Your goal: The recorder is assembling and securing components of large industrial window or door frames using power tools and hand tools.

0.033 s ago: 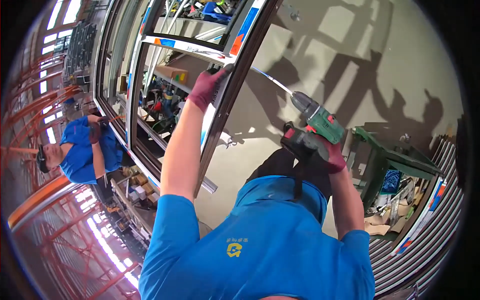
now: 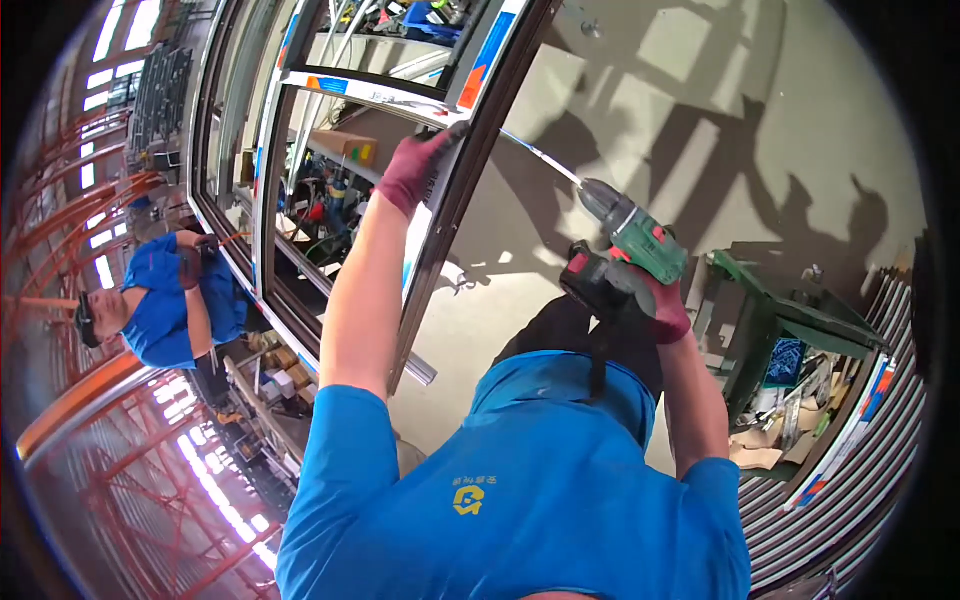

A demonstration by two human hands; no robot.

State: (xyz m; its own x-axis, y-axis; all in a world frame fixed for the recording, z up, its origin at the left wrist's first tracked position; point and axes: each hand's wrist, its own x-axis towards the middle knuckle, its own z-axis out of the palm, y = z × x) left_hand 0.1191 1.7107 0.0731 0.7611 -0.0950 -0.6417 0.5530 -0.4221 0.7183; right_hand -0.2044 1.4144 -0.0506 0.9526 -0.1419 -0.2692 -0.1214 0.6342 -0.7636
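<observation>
The drill point(image 2: 650, 250) is held by its handle in the right hand point(image 2: 668, 308), which is covered by a dark red glove and wrapped around the grip. The left hand point(image 2: 412, 172), gloved alike, is laid on the frame point(image 2: 462, 195), with its fingers stretched toward the dark outer rail; whether the rail is gripped or only touched cannot be made out. Between the two hands, the long bit point(image 2: 545, 158) is pointed from the drill toward that rail, just beside the left fingertips. Its tip is seen at the rail's edge, but contact cannot be confirmed.

Through the frame, just left of the left hand, a box point(image 2: 345, 148) is seen. Above that hand, a blue bin point(image 2: 432, 22) is seen through the upper opening. To the right of the right hand, a green stand point(image 2: 745, 300) is placed, with scraps point(image 2: 765, 450) piled low in it. Well left of the left hand, a co-worker point(image 2: 165, 320) in a blue shirt is seen near the frame's far side.
</observation>
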